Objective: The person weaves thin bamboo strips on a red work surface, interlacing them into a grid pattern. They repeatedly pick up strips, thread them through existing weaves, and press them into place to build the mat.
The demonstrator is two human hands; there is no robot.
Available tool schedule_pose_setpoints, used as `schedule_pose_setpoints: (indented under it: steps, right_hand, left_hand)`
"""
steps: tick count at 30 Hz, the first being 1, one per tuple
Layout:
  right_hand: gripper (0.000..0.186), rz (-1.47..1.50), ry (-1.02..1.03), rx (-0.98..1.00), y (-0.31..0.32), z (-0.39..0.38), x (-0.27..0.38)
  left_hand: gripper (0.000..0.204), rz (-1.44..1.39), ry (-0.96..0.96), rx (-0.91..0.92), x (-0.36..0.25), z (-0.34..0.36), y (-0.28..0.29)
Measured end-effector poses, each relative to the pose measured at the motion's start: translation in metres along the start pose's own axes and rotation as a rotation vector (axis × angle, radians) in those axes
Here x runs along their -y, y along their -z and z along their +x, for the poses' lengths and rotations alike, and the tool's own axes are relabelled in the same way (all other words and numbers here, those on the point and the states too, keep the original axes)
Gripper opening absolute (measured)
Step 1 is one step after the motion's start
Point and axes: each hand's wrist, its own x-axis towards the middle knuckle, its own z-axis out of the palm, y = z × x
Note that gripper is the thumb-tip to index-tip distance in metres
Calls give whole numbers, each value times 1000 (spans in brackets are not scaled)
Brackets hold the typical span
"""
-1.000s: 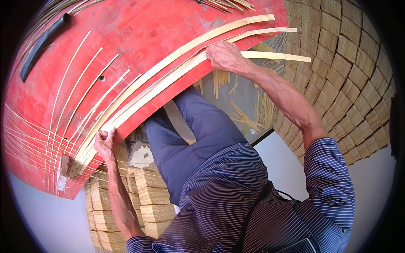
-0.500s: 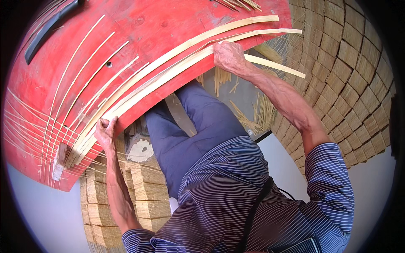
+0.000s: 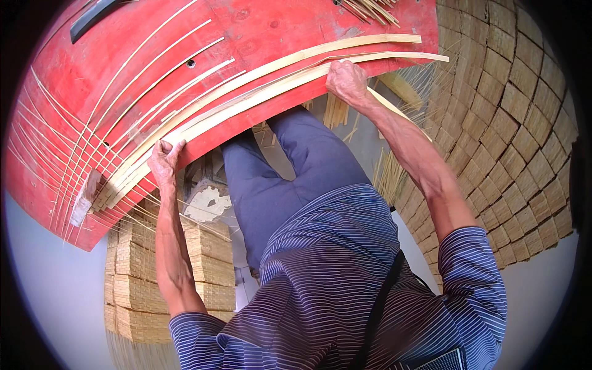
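Observation:
My left hand (image 3: 165, 161) pinches pale bamboo strips (image 3: 253, 92) along the near edge of a red board (image 3: 265, 24), beside a woven grid of thin strips (image 3: 92, 154). A pale wooden block (image 3: 86, 194) lies across the strips' left ends. My right hand (image 3: 347, 83) is closed on the strips near their right ends, at the board's edge. From under it, a loose strip end (image 3: 398, 111) slants down to the right, partly behind my forearm. Another long flat strip (image 3: 364, 42) runs parallel farther up the board.
A black bar (image 3: 95, 18) and a bundle of narrow strips (image 3: 367, 11) lie at the board's far edge. Stacked woven bamboo bundles fill the right side (image 3: 512, 142) and stand at lower left (image 3: 142, 283). My legs are under the board, beside scattered offcuts (image 3: 388, 176).
The board and both hands have moved up and rightward in the picture. The strip end beyond my right hand has swung from nearly level to slanting steeply downward.

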Motion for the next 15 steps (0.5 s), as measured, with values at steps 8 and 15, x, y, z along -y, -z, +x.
schedule_pose_setpoints:
  steps: [8,15]
  right_hand:
    - [26,26,-190,61,1,0,20]
    - [23,74,-153,84,4,3,12]
  left_hand:
    - [43,-46,1,3,7,-1,-1]
    - [45,-4,18,5,15,4,-3]
